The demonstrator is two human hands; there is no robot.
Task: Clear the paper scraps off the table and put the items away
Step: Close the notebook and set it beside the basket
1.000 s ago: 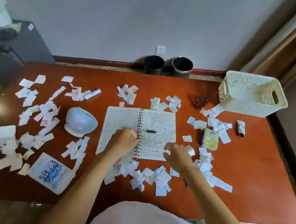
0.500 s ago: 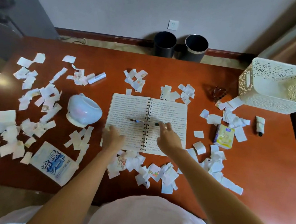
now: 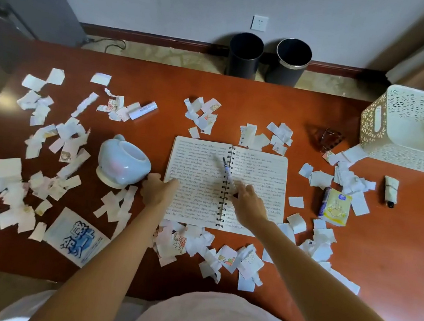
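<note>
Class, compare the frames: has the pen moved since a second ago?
Yes. The pen lay crosswise over the spiral of the notebook; now it has turned to lie nearly along the spiral, its near end at the right hand.

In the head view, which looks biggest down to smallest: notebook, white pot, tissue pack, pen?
1. notebook
2. white pot
3. tissue pack
4. pen, thin and blurred

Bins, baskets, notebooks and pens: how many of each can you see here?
Bins: 2
Basket: 1
Notebook: 1
Pen: 1
Total: 5
</note>
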